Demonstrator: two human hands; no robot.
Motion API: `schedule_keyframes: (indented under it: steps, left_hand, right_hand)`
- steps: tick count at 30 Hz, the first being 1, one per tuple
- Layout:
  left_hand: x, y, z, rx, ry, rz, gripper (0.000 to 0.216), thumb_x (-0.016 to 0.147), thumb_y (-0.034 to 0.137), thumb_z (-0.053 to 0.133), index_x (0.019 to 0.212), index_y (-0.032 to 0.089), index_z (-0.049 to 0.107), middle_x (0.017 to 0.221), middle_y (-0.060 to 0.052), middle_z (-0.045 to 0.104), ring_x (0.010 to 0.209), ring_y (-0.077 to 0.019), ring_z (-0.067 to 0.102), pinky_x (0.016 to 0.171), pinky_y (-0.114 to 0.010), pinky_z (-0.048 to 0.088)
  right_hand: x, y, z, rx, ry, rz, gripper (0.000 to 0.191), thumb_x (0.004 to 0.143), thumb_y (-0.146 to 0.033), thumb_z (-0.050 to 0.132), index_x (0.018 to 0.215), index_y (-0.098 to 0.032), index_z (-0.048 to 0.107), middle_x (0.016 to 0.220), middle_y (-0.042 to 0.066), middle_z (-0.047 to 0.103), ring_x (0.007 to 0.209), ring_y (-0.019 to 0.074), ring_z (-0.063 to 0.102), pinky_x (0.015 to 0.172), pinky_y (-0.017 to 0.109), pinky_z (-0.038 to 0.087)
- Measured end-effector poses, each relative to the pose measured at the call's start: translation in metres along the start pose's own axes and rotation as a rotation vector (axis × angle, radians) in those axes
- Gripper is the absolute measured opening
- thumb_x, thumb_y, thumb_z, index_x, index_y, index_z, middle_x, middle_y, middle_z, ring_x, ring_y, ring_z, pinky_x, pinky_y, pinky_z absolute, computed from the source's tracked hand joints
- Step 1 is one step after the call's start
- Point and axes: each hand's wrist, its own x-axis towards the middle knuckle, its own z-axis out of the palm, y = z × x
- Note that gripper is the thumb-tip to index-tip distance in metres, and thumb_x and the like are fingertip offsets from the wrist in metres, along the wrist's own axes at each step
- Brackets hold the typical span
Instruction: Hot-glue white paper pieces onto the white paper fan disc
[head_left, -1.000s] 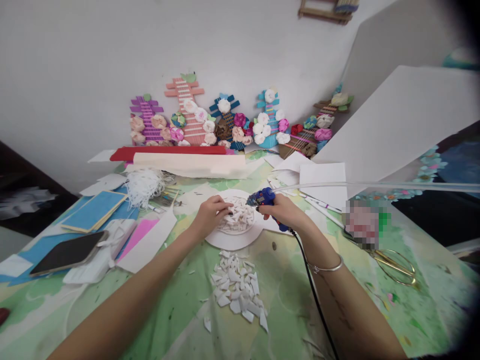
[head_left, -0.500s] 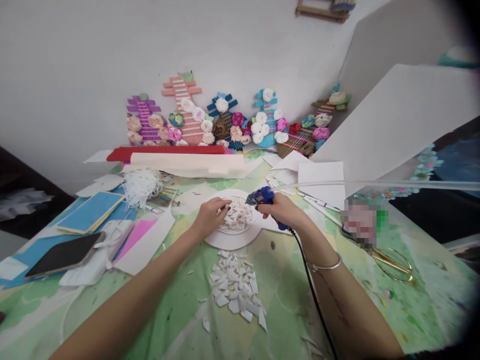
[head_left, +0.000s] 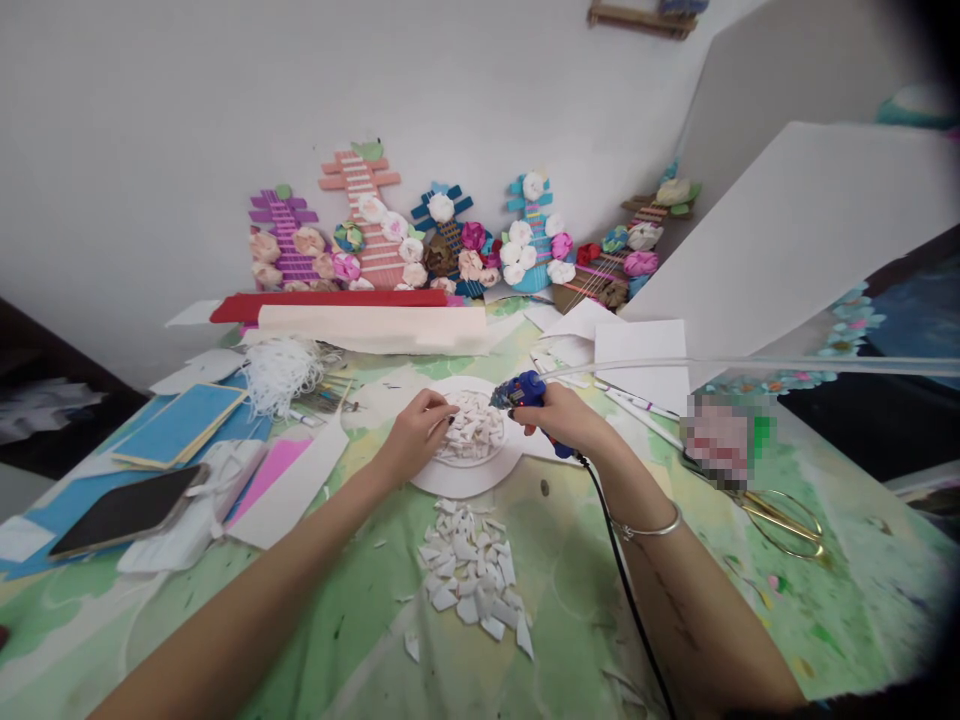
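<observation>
My right hand (head_left: 566, 412) is wrapped round a blue hot glue gun (head_left: 527, 390), its nozzle pointing left over a white round board (head_left: 480, 483). A clear glue stick (head_left: 637, 364) runs out of its back to the right, and a black cord hangs from the handle. Small white broken pieces (head_left: 476, 430) fill a circle on the board. At the circle's left edge my left hand (head_left: 417, 435) has its thumb and fingers bent together; whatever is between them is too small to make out. Nearer me, a pile of loose white shards (head_left: 472, 570) lies on the green tablecloth (head_left: 360, 620).
To the left are a phone (head_left: 127, 510), blue notebooks (head_left: 180, 425) and a bundle of white string (head_left: 281, 375). Gold-handled scissors (head_left: 784, 522) lie right. Rolled paper (head_left: 371, 328) and flower-decorated instrument shapes (head_left: 367, 230) stand along the wall. A large white board (head_left: 795, 230) leans at right.
My left hand has shifted slightly left, with its thumb and fingertips more clearly in sight at the circle's edge. The glue gun stays almost where it was.
</observation>
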Motion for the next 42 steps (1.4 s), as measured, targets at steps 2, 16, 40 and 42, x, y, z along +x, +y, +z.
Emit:
schedule_keyframes:
  steps: [2,16,40,42]
  left_hand:
    - [-0.006,0.0,-0.002,0.012,-0.009,0.042,0.024,0.086,0.014,0.043,0.1,0.014,0.063,0.089,-0.009,0.059,0.083,-0.0155,0.057,0.073,-0.028,0.048]
    - [-0.029,0.013,0.01,0.117,0.059,0.27,0.02,0.087,0.011,0.046,0.1,0.014,0.06,0.091,-0.01,0.065,0.087,-0.0184,0.054,0.078,-0.033,0.047]
    - [-0.019,0.032,0.019,0.455,-0.083,0.271,0.019,0.087,0.018,0.045,0.08,0.014,0.062,0.076,-0.008,0.062,0.085,-0.0224,0.05,0.072,-0.036,0.036]
    - [-0.018,0.035,0.017,0.446,-0.11,0.241,0.02,0.087,0.023,0.046,0.078,0.014,0.061,0.077,-0.009,0.062,0.086,-0.0233,0.05,0.072,-0.037,0.036]
  right_hand:
    - [-0.001,-0.001,-0.001,-0.001,0.0,0.0,0.025,0.068,-0.036,0.056,0.06,-0.013,0.063,0.046,0.001,0.054,0.042,0.0087,0.046,0.042,0.02,0.033]
    - [0.0,-0.001,0.001,-0.029,0.005,0.001,0.025,0.067,-0.036,0.056,0.057,-0.014,0.063,0.045,0.001,0.053,0.044,0.0097,0.047,0.046,0.021,0.036]
    - [-0.001,-0.007,0.002,-0.043,0.009,0.027,0.022,0.066,-0.033,0.056,0.058,-0.014,0.064,0.048,0.001,0.057,0.046,0.0101,0.05,0.049,0.021,0.038]
    - [-0.001,-0.007,0.002,-0.044,0.009,0.027,0.021,0.065,-0.033,0.056,0.059,-0.014,0.064,0.048,0.001,0.057,0.046,0.0102,0.05,0.049,0.021,0.038]
